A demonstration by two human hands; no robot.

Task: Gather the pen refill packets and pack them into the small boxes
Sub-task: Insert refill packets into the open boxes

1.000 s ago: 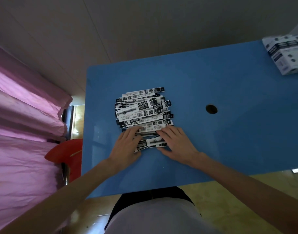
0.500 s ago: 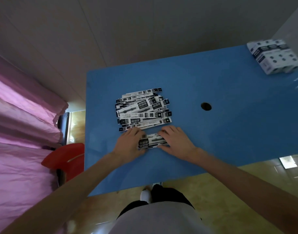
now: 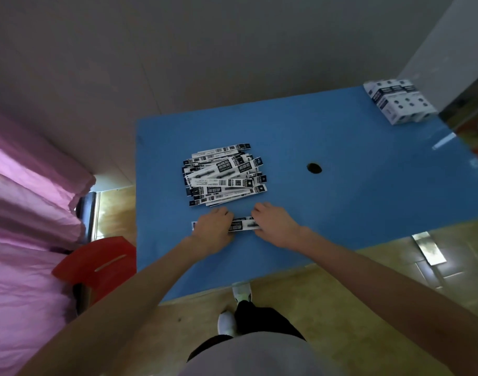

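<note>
A small batch of pen refill packets [image 3: 241, 226] was held flat on the blue tabletop [image 3: 340, 213], near its front edge and just clear of the main pile of packets [image 3: 224, 175] behind it. The left hand [image 3: 212, 232] was laid over the batch's left part, one end of the packets showing beyond it. The right hand [image 3: 275, 223] was set against the right end. Whether either grip was curled round the packets or only pressed on them with relaxed fingers could not be told, since the fingertips were hidden by the backs of the hands.

The batch was probably kept apart from the pile so that a boxful could be squared up without the rest being disturbed. One hand at each end would allow the ends to be pushed level.

The small boxes [image 3: 397, 100] were stacked at the far right corner of the tabletop, well apart from both hands. A long reach would therefore be called for before anything could be packed. The task was judged to be at an early stage, most packets lying loose in the pile. A round hole [image 3: 314, 168] was seen in the tabletop between the pile and the boxes.
</note>
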